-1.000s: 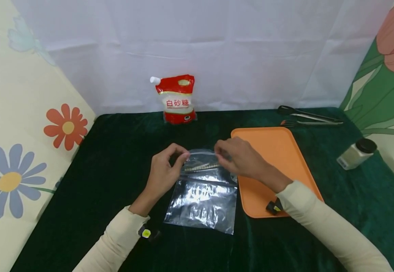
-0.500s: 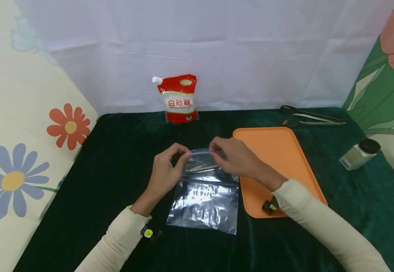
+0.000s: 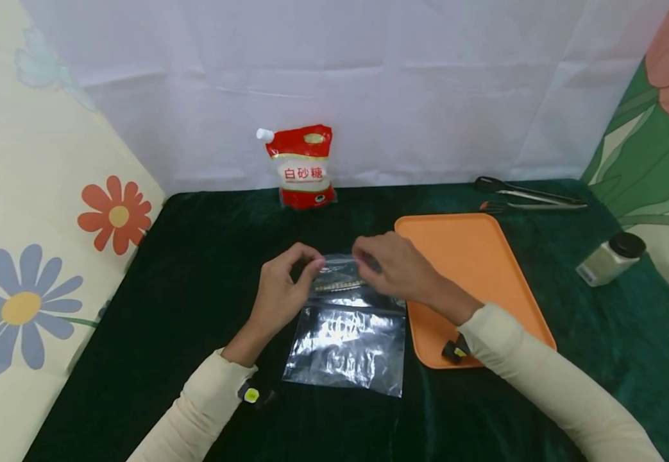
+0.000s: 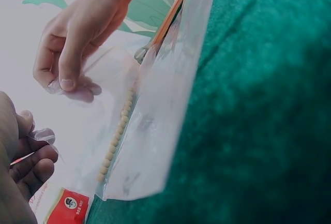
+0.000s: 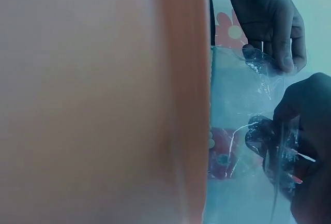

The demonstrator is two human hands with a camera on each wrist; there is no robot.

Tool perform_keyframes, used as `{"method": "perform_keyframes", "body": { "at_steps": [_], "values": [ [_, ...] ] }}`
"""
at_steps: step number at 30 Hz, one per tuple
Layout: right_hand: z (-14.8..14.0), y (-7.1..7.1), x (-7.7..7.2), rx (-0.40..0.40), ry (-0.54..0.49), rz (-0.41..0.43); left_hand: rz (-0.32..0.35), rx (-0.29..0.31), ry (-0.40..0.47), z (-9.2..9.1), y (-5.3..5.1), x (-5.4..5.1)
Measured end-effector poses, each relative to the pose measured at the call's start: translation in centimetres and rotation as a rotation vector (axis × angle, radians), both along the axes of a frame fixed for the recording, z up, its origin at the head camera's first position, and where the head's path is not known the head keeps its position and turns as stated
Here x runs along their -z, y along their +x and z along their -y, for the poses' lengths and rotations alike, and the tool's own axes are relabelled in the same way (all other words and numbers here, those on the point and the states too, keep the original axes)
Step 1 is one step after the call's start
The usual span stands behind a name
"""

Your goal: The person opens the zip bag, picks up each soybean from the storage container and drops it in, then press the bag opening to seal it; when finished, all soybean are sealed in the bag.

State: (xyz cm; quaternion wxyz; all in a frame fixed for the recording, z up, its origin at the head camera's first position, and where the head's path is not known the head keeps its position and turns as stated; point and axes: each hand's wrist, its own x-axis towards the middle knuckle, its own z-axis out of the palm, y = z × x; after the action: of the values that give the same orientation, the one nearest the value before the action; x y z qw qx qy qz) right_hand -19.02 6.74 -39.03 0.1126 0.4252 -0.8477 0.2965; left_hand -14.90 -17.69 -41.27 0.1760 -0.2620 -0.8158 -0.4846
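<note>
A clear plastic zip bag [image 3: 346, 350] lies on the dark green cloth, its top end raised between both hands. Inside it, near the top, is a string of pale round beads [image 4: 118, 136]. My left hand [image 3: 282, 285] pinches the bag's top edge at the left corner, thumb against fingers. Close to its right, my right hand [image 3: 398, 268] pinches the same edge between thumb and fingers. In the right wrist view the clear film [image 5: 243, 89] stretches between the two hands. The right fingers hide the part of the edge they hold.
An orange tray [image 3: 461, 256] sits right beside the bag, partly under my right forearm. A red and white sugar pouch [image 3: 302, 170] stands at the back. Tongs [image 3: 533, 194], another long-handled utensil [image 3: 536, 207] and a black-lidded jar [image 3: 608, 260] are on the right.
My right hand has slid left along the bag's top edge, closer to my left hand. The left hand keeps its pinch at the corner.
</note>
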Motion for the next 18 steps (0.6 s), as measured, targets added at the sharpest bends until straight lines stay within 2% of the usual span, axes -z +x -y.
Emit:
{"method": "perform_keyframes", "body": {
  "at_steps": [3, 6, 9, 12, 15, 18],
  "values": [
    [0.1, -0.2, 0.0, 0.034, 0.014, 0.037, 0.021, -0.028, -0.019, 0.0, -0.1, -0.1],
    [0.4, -1.0, -0.2, 0.086, 0.054, 0.067, 0.076, -0.083, -0.040, 0.0, -0.3, -0.2],
    [1.0, -2.2, -0.2, 0.123, 0.120, 0.052, 0.152, -0.137, -0.032, 0.2, -0.5, 0.0],
    [1.4, -3.5, 0.1, 0.123, 0.169, 0.034, 0.206, -0.171, -0.001, 0.4, -0.3, 0.4],
    [1.4, -4.5, 0.5, 0.118, 0.179, 0.040, 0.226, -0.195, 0.008, 0.4, -0.1, 0.9],
    [0.5, -5.0, 0.6, 0.127, 0.162, 0.059, 0.233, -0.213, -0.037, 0.5, -0.1, 1.2]
  ]
}}
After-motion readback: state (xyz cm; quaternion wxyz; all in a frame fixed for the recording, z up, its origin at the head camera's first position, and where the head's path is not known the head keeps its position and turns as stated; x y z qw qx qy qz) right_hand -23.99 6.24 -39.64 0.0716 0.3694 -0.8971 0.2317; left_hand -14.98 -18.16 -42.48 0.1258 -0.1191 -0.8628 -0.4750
